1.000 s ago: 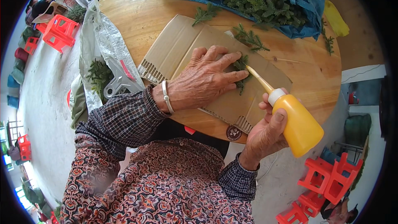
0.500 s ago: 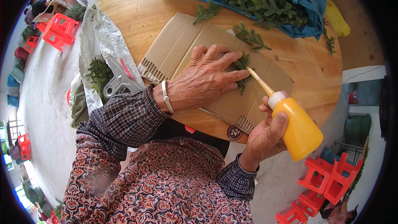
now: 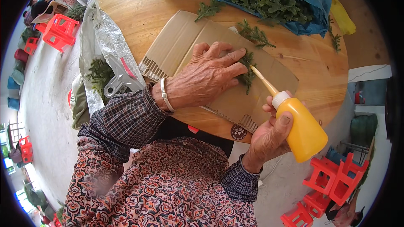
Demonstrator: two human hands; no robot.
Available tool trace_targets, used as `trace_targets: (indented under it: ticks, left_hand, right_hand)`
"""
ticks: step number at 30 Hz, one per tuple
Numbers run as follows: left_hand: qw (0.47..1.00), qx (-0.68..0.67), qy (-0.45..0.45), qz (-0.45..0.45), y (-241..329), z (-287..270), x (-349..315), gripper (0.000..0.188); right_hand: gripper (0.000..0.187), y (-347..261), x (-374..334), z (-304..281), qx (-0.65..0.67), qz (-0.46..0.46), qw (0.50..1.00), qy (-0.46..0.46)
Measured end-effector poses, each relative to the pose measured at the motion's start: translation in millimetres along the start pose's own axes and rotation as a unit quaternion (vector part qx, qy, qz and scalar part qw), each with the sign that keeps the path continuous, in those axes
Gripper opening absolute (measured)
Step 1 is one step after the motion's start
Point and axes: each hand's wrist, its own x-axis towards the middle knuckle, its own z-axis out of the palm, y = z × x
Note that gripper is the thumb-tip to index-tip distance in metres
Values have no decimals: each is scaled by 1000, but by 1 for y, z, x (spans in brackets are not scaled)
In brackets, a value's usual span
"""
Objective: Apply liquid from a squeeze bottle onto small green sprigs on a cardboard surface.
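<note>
On a flattened piece of brown cardboard [image 3: 176, 33] lies a green fir sprig [image 3: 248, 76]. My left hand [image 3: 206, 75] rests over the cardboard, fingers bent and pressed on the sprig, so part of it is hidden beneath them. A yellow squeeze bottle [image 3: 304, 130] with a white collar and a long thin nozzle is gripped in my right hand [image 3: 269, 138]. It tilts so that the nozzle tip meets the sprig just beside my left fingertips; whether anything comes out is too small to tell.
Loose fir sprigs [image 3: 256, 33] lie past the cardboard on the round wooden table [image 3: 315, 65]. A blue bag [image 3: 313, 0] full of fir greenery sits at the far edge. Left of the table hangs a whitish plastic sack [image 3: 111, 38]. Red stools [image 3: 61, 31] stand on both sides.
My left index finger has drawn back from the nozzle tip, uncovering more of the sprig. The cardboard has shifted slightly away from me. My right hand and the bottle stay nearly still.
</note>
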Motion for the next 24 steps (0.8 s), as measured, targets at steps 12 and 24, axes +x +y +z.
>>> trace_targets:
  ticks: [12, 24]
  left_hand:
    - [1000, -13, -5, -5, 1, 0, -1, 21]
    - [1000, -1, -5, -5, 0, 2, -2, 20]
  right_hand:
    - [44, 0, -4, -5, -10, -10, 1000, 16]
    - [47, -2, -7, -14, -29, -12, 999, 13]
